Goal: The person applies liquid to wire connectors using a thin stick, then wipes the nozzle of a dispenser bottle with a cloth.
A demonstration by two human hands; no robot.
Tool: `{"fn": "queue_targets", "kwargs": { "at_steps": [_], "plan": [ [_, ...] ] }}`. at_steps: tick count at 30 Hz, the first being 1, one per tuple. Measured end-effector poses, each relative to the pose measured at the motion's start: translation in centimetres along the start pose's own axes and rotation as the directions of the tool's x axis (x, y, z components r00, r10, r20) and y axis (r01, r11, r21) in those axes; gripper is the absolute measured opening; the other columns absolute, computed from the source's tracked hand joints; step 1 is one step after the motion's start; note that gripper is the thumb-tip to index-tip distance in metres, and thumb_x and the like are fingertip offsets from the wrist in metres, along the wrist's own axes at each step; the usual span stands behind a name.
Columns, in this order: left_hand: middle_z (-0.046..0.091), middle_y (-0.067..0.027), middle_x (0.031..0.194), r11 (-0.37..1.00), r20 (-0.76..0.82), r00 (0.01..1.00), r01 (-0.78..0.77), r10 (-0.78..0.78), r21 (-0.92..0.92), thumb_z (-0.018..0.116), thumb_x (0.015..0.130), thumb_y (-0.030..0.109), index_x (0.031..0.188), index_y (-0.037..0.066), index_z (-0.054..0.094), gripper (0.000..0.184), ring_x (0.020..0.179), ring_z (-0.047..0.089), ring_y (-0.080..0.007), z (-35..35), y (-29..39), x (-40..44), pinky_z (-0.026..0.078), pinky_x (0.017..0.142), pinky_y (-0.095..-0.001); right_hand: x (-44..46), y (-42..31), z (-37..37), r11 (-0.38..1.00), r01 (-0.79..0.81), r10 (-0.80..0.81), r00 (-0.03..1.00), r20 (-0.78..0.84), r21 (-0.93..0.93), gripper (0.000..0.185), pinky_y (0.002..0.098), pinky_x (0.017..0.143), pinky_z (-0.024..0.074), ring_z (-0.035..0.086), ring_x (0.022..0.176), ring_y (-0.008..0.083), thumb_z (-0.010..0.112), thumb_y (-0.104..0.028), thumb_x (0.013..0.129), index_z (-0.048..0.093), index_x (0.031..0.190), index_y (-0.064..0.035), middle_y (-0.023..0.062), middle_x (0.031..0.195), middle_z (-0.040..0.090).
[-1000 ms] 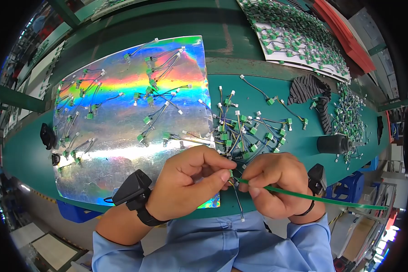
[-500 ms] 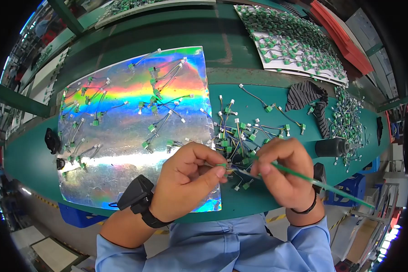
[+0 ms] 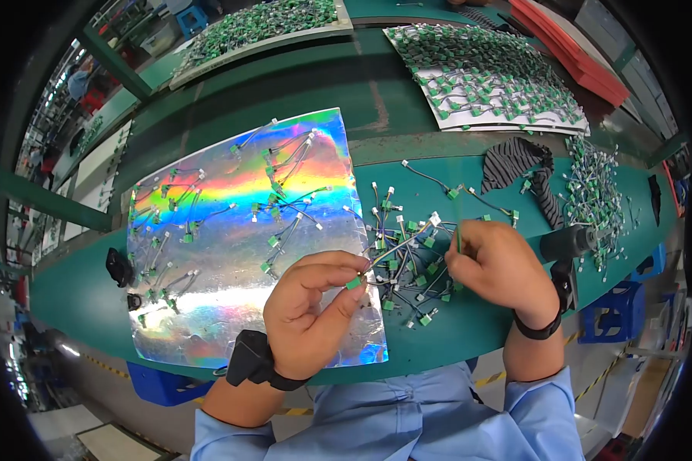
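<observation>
My left hand (image 3: 311,311) pinches a small green connector (image 3: 354,283) over the right part of the shiny foil sheet (image 3: 207,265). Wires run from it up and to the right, ending in a white plug (image 3: 435,219). My right hand (image 3: 496,265) is closed on a thin green strip (image 3: 459,240), which points upward and blurs toward its far end. Between and beyond the hands lies a pile of wired green connectors (image 3: 411,253) on the green table (image 3: 438,349). More such pieces lie spread over the foil.
A white board (image 3: 469,119) covered with connectors stands at the back, beside red sheets (image 3: 573,58). A striped cloth (image 3: 515,161), a dark bottle (image 3: 567,243) and another wire pile (image 3: 596,200) are at the right. Blue stools (image 3: 611,313) stand below the table edge.
My right hand has moved away from my left, and its strip has swung from pointing right to pointing upward. The wires from my left hand now extend up and to the right. The view has shifted.
</observation>
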State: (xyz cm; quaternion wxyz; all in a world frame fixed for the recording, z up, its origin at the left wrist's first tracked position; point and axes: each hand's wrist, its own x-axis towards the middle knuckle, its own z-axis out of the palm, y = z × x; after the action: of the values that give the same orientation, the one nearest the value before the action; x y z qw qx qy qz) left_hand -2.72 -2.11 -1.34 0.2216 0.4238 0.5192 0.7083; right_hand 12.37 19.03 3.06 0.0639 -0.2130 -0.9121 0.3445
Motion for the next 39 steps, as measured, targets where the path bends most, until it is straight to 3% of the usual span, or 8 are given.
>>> {"fn": "queue_targets", "kwargs": {
  "at_steps": [2,5,8,10,20,23,32,39],
  "plan": [
    [0.060,-0.0175,0.117,0.998,-0.011,0.999,-0.052,0.052,-0.028,0.065,0.082,-0.015,0.107,0.002,0.056,0.031,0.109,0.061,-0.0252,0.1,0.0,-0.1,0.050,0.092,-0.0347,0.3,0.2,-0.3,0.988,-0.052,0.057,0.998,0.032,-0.148,0.014,0.0413,0.058,0.0474,0.062,0.064,0.0323,0.066,-0.015,0.078,0.061,0.075,-0.0018,0.0132,0.066,0.061],
    [0.058,-0.0177,0.118,0.994,0.020,0.994,-0.109,0.108,0.005,0.065,0.081,-0.016,0.104,0.003,0.054,0.032,0.109,0.061,-0.0255,0.1,0.2,-0.1,0.051,0.093,-0.0361,-0.1,0.2,0.7,0.974,-0.024,-0.030,0.973,-0.230,-0.227,0.015,0.0391,0.060,0.0485,0.063,0.068,0.0304,0.070,-0.014,0.078,0.062,0.078,-0.0021,0.0131,0.076,0.064],
    [0.055,-0.0182,0.119,0.976,0.098,0.983,-0.168,0.156,0.138,0.064,0.082,-0.016,0.105,0.004,0.050,0.033,0.110,0.060,-0.0250,-0.1,0.2,-0.3,0.052,0.094,-0.0376,0.1,-1.0,0.9,0.997,0.079,-0.077,0.938,-0.337,-0.006,0.013,0.0344,0.062,0.0490,0.063,0.071,0.0240,0.073,-0.011,0.080,0.064,0.085,-0.0030,0.0101,0.083,0.064],
    [0.056,-0.0180,0.119,0.958,0.119,0.977,-0.200,0.179,0.204,0.065,0.081,-0.016,0.104,0.004,0.051,0.033,0.110,0.059,-0.0257,0.0,0.2,-0.2,0.051,0.094,-0.0370,-0.3,-2.3,1.8,0.875,0.214,-0.177,0.976,-0.124,0.434,0.012,0.0299,0.062,0.0484,0.062,0.071,0.0171,0.073,-0.007,0.081,0.067,0.090,-0.0039,0.0061,0.081,0.063],
    [0.065,-0.0138,0.108,0.821,0.214,0.922,-0.385,0.323,0.422,0.070,0.072,-0.013,0.096,0.005,0.061,0.032,0.099,0.064,-0.0309,0.6,0.2,0.7,0.051,0.083,-0.0378,-0.5,-3.1,4.3,0.739,0.091,-0.157,0.987,0.038,0.668,0.008,0.0242,0.062,0.0472,0.057,0.070,0.0076,0.072,-0.007,0.085,0.065,0.088,-0.0035,0.0017,0.082,0.061],
    [0.065,-0.0134,0.108,0.787,0.244,0.904,-0.426,0.351,0.446,0.069,0.070,-0.014,0.097,0.005,0.062,0.034,0.099,0.064,-0.0314,0.8,0.0,0.7,0.051,0.083,-0.0385,-0.5,-2.7,5.0,0.539,-0.037,-0.106,0.988,0.111,0.841,0.008,0.0224,0.064,0.0472,0.056,0.072,0.0053,0.070,-0.005,0.084,0.063,0.086,-0.0031,0.0003,0.082,0.060],
    [0.063,-0.0126,0.107,0.731,0.246,0.894,-0.447,0.374,0.516,0.069,0.068,-0.014,0.097,0.005,0.064,0.035,0.096,0.063,-0.0313,0.9,-0.3,0.6,0.050,0.080,-0.0388,-0.5,-2.8,5.2,0.710,0.057,-0.096,0.995,0.017,0.702,0.007,0.0228,0.062,0.0485,0.057,0.070,0.0056,0.068,-0.002,0.082,0.062,0.085,-0.0020,0.0007,0.079,0.059],
    [0.064,-0.0127,0.105,0.768,0.203,0.913,-0.407,0.353,0.494,0.070,0.070,-0.013,0.096,0.004,0.063,0.032,0.097,0.063,-0.0304,1.0,-0.2,0.6,0.051,0.079,-0.0372,-0.2,-2.7,5.6,0.658,0.097,-0.119,0.993,-0.023,0.747,0.010,0.0231,0.060,0.0479,0.056,0.068,0.0061,0.068,-0.003,0.079,0.061,0.086,-0.0020,0.0010,0.079,0.059]
  ]
}}
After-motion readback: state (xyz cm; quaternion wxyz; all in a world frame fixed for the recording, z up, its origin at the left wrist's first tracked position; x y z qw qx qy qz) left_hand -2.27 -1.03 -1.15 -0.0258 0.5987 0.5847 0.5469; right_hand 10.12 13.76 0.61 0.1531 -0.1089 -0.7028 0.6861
